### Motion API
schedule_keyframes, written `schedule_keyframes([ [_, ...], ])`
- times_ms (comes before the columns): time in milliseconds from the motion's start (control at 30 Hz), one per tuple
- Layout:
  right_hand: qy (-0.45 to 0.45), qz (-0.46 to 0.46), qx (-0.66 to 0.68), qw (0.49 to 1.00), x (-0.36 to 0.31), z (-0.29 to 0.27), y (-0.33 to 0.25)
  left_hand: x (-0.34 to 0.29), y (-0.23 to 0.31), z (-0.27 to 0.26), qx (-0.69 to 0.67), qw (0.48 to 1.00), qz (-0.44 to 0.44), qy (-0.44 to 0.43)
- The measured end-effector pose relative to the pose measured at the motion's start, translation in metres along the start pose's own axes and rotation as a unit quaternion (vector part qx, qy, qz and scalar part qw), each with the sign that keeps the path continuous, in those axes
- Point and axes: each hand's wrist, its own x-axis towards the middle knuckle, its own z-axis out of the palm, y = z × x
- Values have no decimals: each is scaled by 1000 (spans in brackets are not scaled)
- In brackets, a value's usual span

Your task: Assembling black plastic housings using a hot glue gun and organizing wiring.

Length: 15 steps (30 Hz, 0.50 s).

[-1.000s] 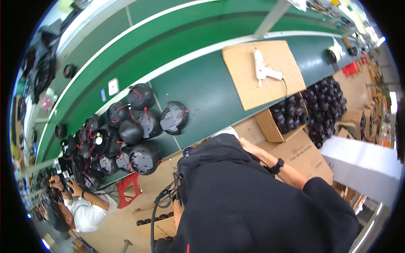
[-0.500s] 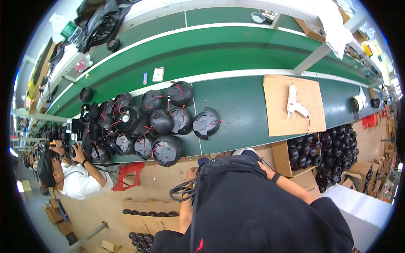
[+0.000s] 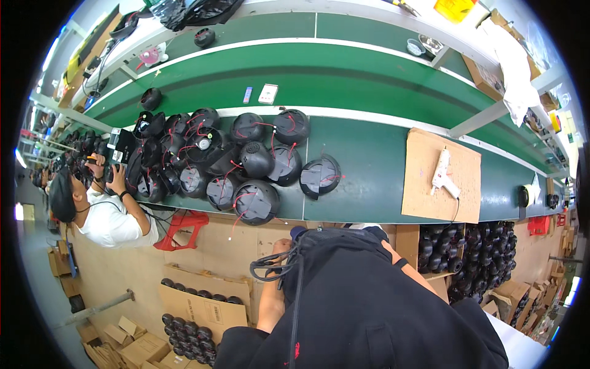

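Shells [image 3: 259,198]: black hard plastic, smooth, with a low sheen.
Worktop [image 3: 369,166]: green, smooth, faintly glossy where light falls.
Flat board [image 3: 424,160]: brown cardboard, matt, speckled.
Glue gun [image 3: 442,171]: white plastic, smooth.
Stool [image 3: 195,222]: red plastic, smooth.
Garment [image 3: 369,301]: black cloth, matt, softly creased.
Bag [image 3: 206,13]: black plastic film, wrinkled, glossy.
Bowl [image 3: 431,43]: looks like shiny metal.
Cartons [image 3: 146,349]: brown cardboard, matt.
Co-worker's shirt [image 3: 117,224]: white cloth, matt, creased.

The left hand [image 3: 282,246] has come into view.

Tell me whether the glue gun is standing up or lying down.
Lying down: the white glue gun rests flat on the cardboard sheet, its barrel and handle both seen in side profile from above.
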Motion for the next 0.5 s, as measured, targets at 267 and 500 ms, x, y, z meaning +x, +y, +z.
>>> schedule_keyframes([
  [267,-7,-3,-40,999,-11,0,16,17,10,-6,-43,995,-54,-74],
  [500,9,3,-73,997,68,-20,-48,16,-8,1,-22,999,1,-25],
])
